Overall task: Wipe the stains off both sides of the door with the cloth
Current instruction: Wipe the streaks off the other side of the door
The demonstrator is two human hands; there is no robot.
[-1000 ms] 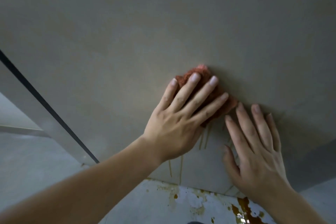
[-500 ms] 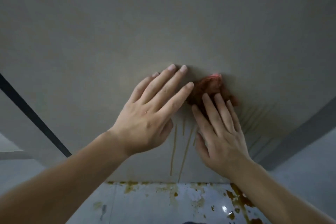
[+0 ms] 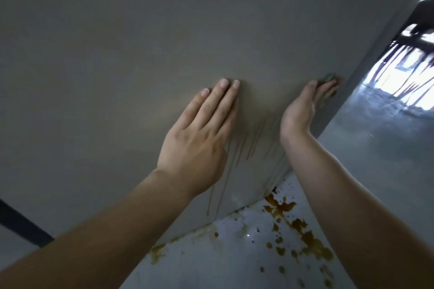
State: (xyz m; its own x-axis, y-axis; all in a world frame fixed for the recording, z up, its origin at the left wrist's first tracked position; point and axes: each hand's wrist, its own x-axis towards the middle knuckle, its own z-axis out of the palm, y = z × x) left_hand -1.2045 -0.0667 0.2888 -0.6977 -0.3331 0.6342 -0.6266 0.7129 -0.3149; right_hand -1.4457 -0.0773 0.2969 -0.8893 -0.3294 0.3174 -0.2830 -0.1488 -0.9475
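The left hand (image 3: 199,143) lies flat on the door (image 3: 117,54), fingers pressed together. At its two o'clock, the right hand (image 3: 299,112) presses the cloth (image 3: 328,76) with straight fingers.

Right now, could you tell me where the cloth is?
Head view, right side: the cloth is pressed by the right hand against the door, near its edge.
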